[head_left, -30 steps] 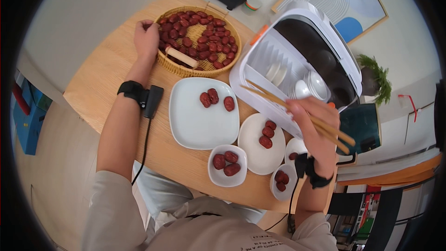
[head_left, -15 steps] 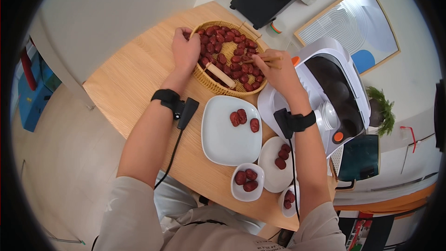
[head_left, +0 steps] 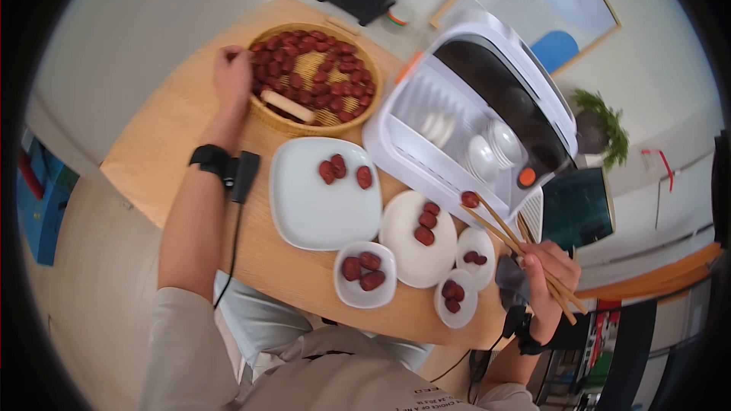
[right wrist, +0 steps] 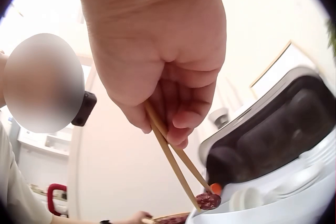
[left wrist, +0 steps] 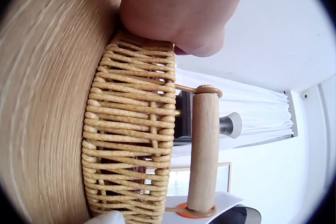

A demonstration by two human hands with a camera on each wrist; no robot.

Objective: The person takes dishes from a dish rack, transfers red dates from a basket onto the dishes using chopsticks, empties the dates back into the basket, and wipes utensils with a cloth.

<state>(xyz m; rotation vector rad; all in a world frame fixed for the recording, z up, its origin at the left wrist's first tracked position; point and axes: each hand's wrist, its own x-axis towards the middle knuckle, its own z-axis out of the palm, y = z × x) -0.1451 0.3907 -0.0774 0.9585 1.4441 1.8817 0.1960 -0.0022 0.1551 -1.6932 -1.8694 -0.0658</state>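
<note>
My left hand (head_left: pixel 232 80) grips the left rim of a round wicker basket (head_left: pixel 278 123) full of red dates (head_left: pixel 335 89). In the left wrist view that hand lies over the end of the woven wall (left wrist: pixel 131 124). My right hand (head_left: pixel 554 270) holds a pair of wooden chopsticks (head_left: pixel 499 232). Pinched at their tips is a single red date (right wrist: pixel 208 201), over the front edge of the white dish box. Dates lie on a square plate (head_left: pixel 320 217), a round plate (head_left: pixel 403 259), a small saucer (head_left: pixel 476 242), a square bowl (head_left: pixel 365 298) and a small bowl (head_left: pixel 455 316).
The white dish box (head_left: pixel 415 175), its dark lid raised, stands behind the plates with white dishes (head_left: pixel 481 158) inside. A dark grey object (head_left: pixel 512 281) sits near my right wrist. The wooden table (head_left: pixel 179 99) ends close in front of my body.
My right hand went from above the dish box to the basket, then came back right and nearer with a date between the chopsticks. The left hand stays at the basket rim.
</note>
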